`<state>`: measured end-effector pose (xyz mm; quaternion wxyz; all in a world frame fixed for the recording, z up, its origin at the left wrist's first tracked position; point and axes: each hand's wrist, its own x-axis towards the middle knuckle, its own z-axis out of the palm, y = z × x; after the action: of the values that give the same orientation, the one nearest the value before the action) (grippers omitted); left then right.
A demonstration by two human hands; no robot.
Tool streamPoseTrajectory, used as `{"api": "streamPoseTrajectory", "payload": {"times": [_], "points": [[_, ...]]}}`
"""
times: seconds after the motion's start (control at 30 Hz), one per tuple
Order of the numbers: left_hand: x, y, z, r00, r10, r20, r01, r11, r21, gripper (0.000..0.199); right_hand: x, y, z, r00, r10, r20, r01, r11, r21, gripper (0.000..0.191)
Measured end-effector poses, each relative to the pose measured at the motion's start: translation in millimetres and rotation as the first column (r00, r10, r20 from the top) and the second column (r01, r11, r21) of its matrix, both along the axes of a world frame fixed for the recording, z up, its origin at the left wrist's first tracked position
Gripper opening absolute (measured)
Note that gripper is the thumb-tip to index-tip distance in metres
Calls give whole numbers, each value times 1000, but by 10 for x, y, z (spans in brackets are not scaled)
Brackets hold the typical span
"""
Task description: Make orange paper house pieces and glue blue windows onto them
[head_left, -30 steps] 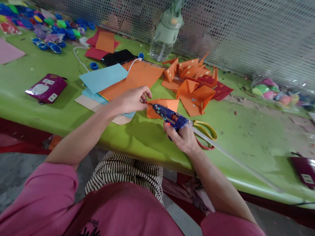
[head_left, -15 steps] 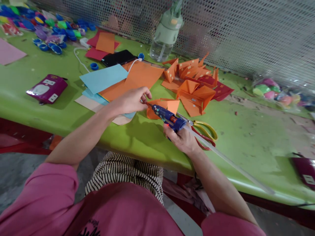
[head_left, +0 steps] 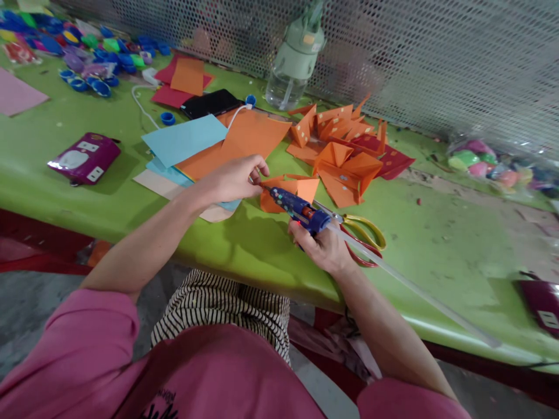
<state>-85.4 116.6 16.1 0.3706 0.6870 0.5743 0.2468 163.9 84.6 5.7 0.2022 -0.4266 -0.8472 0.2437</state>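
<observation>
My right hand [head_left: 325,247] is wrapped round a dark blue hot glue gun [head_left: 299,208] with a speckled barrel. A long translucent glue stick [head_left: 410,283] sticks out of its back end, over the table's front part. The gun's nozzle points left, over a folded orange paper piece [head_left: 308,189]. My left hand [head_left: 242,179] pinches the left edge of that piece, close to the nozzle; the fingertips are partly hidden. Scissors [head_left: 364,233] with one yellow and one red handle lie just behind my right hand, partly covered by it and the glue stick.
Folded orange papers [head_left: 347,166] lie ahead, beside a water bottle [head_left: 294,64]. Blue sheets [head_left: 186,138] and orange sheets [head_left: 253,139] are stacked left, by a black phone [head_left: 212,103]. A purple box [head_left: 85,158] stands left; bagged colourful pieces [head_left: 484,158] lie right.
Both hands, the glue gun and the folded orange paper hold nearly the same place. The glue stick's free end has shifted slightly to the right.
</observation>
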Motion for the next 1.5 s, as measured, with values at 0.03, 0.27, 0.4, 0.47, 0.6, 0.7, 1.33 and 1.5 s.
{"api": "streamPoseTrajectory", "payload": {"times": [0.03,0.27,0.4,0.47,0.6,0.7,1.33,1.5], "points": [[4,-2,5,1000,0,-1,0,1000,-6,31,2,1,-3,1000,-2,-1,2,1000,6,33],[15,-14,32,1000,20,-1,-20,1000,-23,31,8,8,-14,1000,-6,-4,6,1000,-2,33],[5,-2,15,1000,23,13,-23,1000,-11,31,18,-4,6,1000,-7,9,7,1000,6,32],[4,5,7,1000,18,17,-18,1000,-14,31,15,-10,18,1000,-21,-3,21,1000,2,30],[8,15,-11,1000,8,1,-8,1000,-24,32,-4,-8,24,999,-9,-38,10,1000,3,30],[9,20,-25,1000,8,3,-8,1000,-9,34,-9,-5,14,1000,14,-23,-14,1000,3,32],[-32,17,-43,1000,-19,-13,19,1000,-7,32,305,-106,209,986,-165,35,161,982,100,30],[-18,-48,2,993,-75,-90,71,996,-53,32,1022,-1,253,778,-567,272,494,819,293,46]]}}
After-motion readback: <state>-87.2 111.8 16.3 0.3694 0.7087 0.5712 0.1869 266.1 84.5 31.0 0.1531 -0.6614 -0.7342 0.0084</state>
